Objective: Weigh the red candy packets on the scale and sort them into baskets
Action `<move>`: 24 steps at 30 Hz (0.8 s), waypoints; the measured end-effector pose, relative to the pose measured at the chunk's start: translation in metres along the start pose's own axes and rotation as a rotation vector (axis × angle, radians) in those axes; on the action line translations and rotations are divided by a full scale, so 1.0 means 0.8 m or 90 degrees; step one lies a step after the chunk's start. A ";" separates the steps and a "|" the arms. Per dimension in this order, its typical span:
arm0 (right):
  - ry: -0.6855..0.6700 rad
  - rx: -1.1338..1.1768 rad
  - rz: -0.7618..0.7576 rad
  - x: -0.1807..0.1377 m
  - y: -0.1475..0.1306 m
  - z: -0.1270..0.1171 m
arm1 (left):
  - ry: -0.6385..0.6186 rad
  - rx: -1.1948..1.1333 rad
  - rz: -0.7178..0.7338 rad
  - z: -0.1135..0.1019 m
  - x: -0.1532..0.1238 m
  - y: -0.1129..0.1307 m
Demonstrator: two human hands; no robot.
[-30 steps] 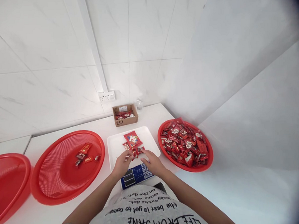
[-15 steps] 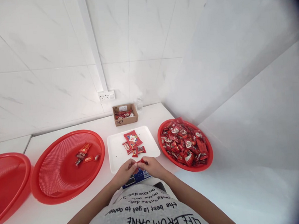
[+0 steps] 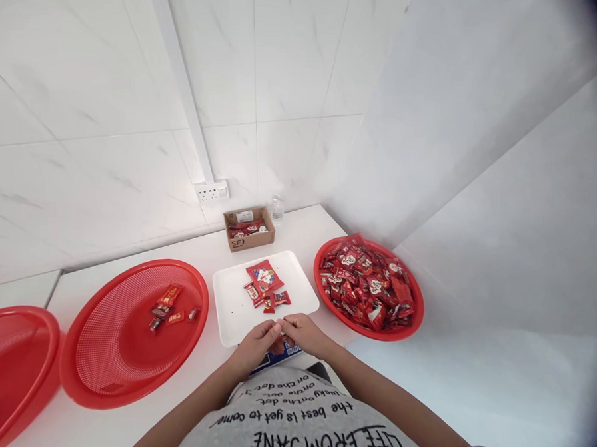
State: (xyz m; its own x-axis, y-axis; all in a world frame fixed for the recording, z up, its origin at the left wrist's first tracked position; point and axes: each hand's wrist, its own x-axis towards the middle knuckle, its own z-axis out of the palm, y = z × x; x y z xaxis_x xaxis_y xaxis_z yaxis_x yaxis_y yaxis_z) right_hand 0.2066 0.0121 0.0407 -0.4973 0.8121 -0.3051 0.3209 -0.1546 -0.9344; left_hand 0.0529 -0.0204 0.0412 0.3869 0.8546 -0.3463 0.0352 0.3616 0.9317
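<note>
My left hand [image 3: 257, 342] and my right hand [image 3: 304, 333] meet fingertip to fingertip over the front of a blue scale [image 3: 280, 351], both pinched closed. What they pinch is hidden; a trace of red shows under them. Just beyond them is the scale's white tray [image 3: 233, 313], which holds one large red packet [image 3: 264, 276] and several small red sweets [image 3: 270, 300].
A red basket [image 3: 384, 329] piled with red packets sits to the right. A red mesh basket [image 3: 106, 367] with several sweets is to the left, another red basket [image 3: 16, 372] beyond it. A small cardboard box [image 3: 249, 238] and a clear cup [image 3: 277, 208] stand by the wall.
Both hands drew back from the sweets on the tray toward my body and now pinch together over the scale's front, hiding its keypad.
</note>
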 end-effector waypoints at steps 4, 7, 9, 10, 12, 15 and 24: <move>0.014 -0.015 -0.016 -0.001 0.003 0.003 | 0.005 0.034 0.010 0.000 0.001 -0.002; 0.014 -0.033 -0.013 -0.004 0.002 0.005 | 0.003 0.104 0.014 -0.002 0.003 -0.001; 0.046 -0.057 -0.016 -0.005 0.002 0.002 | 0.035 0.196 0.036 -0.008 0.005 -0.002; 0.086 -0.073 -0.019 -0.006 0.004 -0.003 | 0.073 0.258 0.060 -0.014 0.006 -0.003; 0.211 -0.109 -0.019 -0.006 0.012 -0.019 | 0.192 0.395 0.125 -0.034 0.007 -0.008; 0.412 -0.140 0.013 -0.008 0.038 -0.059 | 0.396 0.557 0.164 -0.080 -0.002 -0.021; 0.577 -0.060 0.161 -0.019 0.115 -0.128 | 0.534 0.611 -0.206 -0.184 -0.114 -0.071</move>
State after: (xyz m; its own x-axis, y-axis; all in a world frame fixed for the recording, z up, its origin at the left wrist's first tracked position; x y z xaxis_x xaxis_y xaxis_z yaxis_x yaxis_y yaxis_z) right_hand 0.3260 0.0430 -0.0222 0.3990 0.8947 -0.2007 0.4166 -0.3718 -0.8296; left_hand -0.1199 -0.0641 0.0035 -0.4372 0.8755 -0.2059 0.7886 0.4832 0.3803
